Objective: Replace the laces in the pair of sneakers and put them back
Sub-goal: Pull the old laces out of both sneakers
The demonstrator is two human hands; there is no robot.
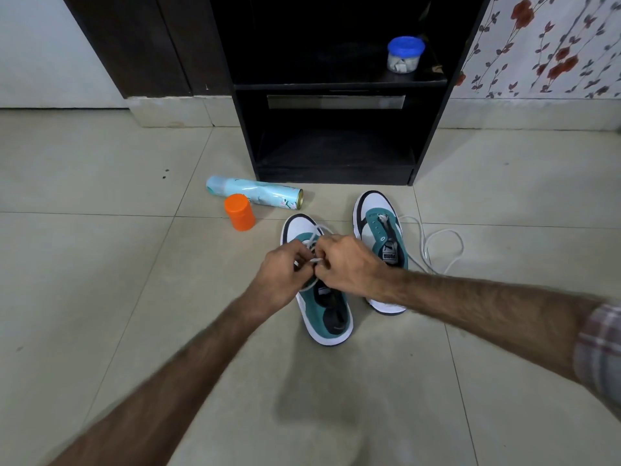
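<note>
**A:** Starting with the largest item, what do I have at the top of my head view?

**B:** A black cabinet (336, 95) standing on the tiled floor (100, 264), open at the front. On its upper shelf sits a clear jar with a blue lid (405, 54). Flowered wallpaper (551, 45) lies to its right, a dark door frame (141, 45) to its left.

**A:** And the task's things?

**B:** Two teal-and-white sneakers lie on the floor in front of the cabinet, toes toward it. The left sneaker (327, 317) is under my hands; the right sneaker (376, 223) lies just beside it, nearer the cabinet, with its eyelets bare. A loose white lace (440, 243) curls on the floor, touching the right sneaker's outer side.

**A:** How do my hands stand?

**B:** My left hand (279, 274) and right hand (349, 264) meet over the left sneaker's tongue. Both have fingers curled, pinching the white lace (314, 260) of that sneaker between them; loops of it show above and below the fingers. Which eyelets it passes through I cannot tell.

**A:** The smaller items?

**B:** A pale blue spray can (255, 195) lies on its side left of the sneakers, and an orange cap (239, 211) stands just in front of it, touching or nearly so.
</note>
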